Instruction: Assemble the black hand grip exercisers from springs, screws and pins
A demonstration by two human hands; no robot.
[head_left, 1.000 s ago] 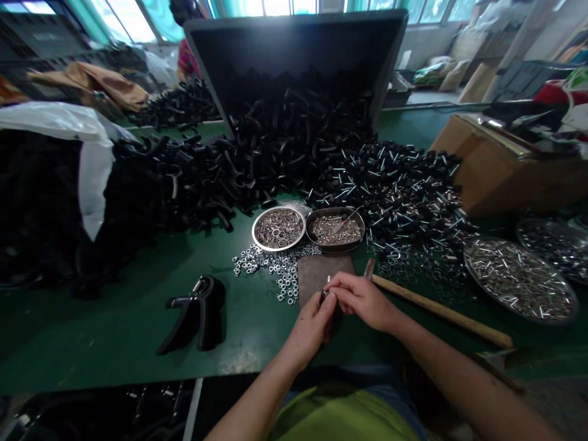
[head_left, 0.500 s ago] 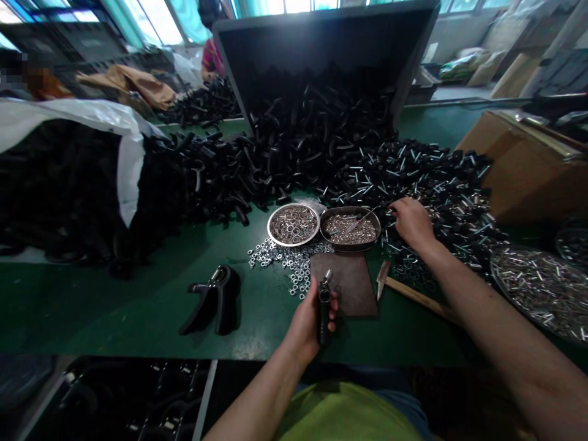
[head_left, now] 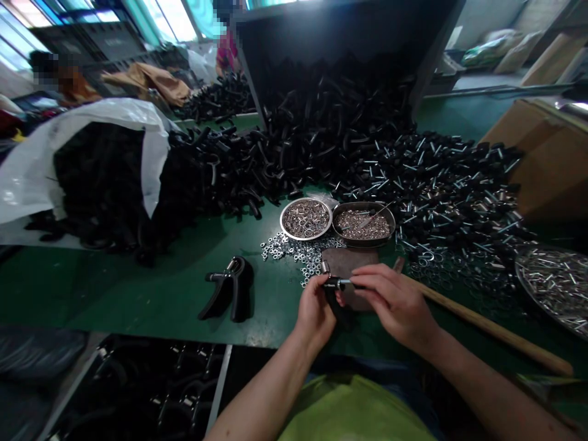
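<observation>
Green is seen on the work table, and far behind the left hand, faint marks on a grey crate are too blurred to be read. Bent around a small black part are the fingers of the left hand, and the part is held just in front of the right hand's fingers, over a brown plate. A shiny spring is seen sticking up just above the left hand. In the half-bent right hand, a thin metal pin is pinched by one end, and its other end is held to the black part; how deep it goes cannot be told. To the left of the left hand, a black clamp is laid. Beyond both hands, small nuts are scattered by a round dish and an oval tin filled with little metal bits. To the right of the right hand, a hammer is laid. Farther off, black parts are heaped up.
</observation>
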